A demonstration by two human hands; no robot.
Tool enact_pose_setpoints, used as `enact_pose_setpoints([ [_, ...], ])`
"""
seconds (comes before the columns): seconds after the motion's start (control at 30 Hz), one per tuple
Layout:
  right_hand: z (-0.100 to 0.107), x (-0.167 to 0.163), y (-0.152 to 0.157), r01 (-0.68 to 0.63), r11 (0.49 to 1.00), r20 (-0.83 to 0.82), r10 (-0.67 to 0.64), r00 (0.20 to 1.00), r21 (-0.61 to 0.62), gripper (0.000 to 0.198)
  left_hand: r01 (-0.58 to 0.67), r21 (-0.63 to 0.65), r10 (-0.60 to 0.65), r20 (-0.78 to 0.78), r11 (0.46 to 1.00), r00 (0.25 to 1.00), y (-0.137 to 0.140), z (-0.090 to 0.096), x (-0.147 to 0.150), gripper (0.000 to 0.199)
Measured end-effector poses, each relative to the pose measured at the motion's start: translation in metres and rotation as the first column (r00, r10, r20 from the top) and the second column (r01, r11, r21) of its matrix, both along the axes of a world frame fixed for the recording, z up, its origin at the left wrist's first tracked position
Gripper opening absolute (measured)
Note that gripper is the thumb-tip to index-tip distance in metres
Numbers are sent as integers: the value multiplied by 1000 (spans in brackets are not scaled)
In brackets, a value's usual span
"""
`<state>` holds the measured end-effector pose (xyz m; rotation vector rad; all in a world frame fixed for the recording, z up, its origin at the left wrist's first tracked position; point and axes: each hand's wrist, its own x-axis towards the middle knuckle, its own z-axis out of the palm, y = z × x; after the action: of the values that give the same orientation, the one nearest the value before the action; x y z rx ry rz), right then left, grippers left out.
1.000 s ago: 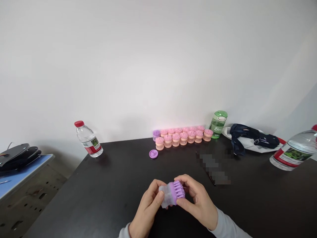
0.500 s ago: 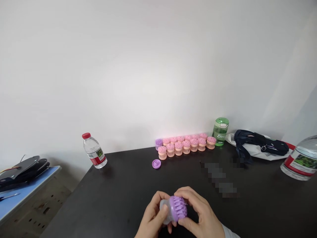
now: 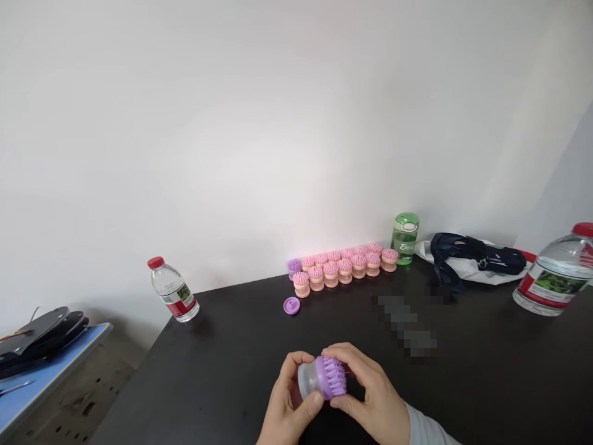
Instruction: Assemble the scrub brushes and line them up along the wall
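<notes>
Between my two hands, above the near part of the black table (image 3: 222, 377), a scrub brush (image 3: 334, 377) lies on its side. Its purple bristle head points right, and its clear, greyish body points left. My left hand (image 3: 293, 395) grips the clear body, with the thumb in front and the fingers behind. My right hand (image 3: 365, 389) is closed round the purple bristle head at its upper and lower edges. Beyond them, a round purple cap (image 3: 291, 306) rests flat on the table.
Two rows of pink brushes (image 3: 330, 274) stand along the wall, with a purple brush (image 3: 294, 269) at their left end. A green bottle (image 3: 404, 239), a dark strapped bag (image 3: 482, 254) and two water bottles, left (image 3: 175, 290) and right (image 3: 553, 272), are also on the table.
My left thumb has shifted lower on the clear body, so more of it shows. Both hands still hold the brush. The view has tilted slightly.
</notes>
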<state>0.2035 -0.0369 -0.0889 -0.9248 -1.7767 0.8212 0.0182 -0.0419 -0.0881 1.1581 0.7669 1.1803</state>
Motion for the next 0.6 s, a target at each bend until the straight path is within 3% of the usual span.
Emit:
enact_pose_setpoints([
  [0.13, 4, 1, -1, -36, 999, -29, 37, 999, 41, 57, 58, -103, -59, -12, 993, 998, -4, 8, -1, 33],
  [0.47, 1, 0, 1, -27, 998, -21, 26, 999, -64, 46, -24, 47, 25, -13, 999, 1000, 1, 3, -1, 33],
  [0.6, -1, -1, 4, -41, 999, -55, 39, 998, -35, 49, -17, -17, 17, 23, 1000, 1000, 1, -3, -4, 34],
])
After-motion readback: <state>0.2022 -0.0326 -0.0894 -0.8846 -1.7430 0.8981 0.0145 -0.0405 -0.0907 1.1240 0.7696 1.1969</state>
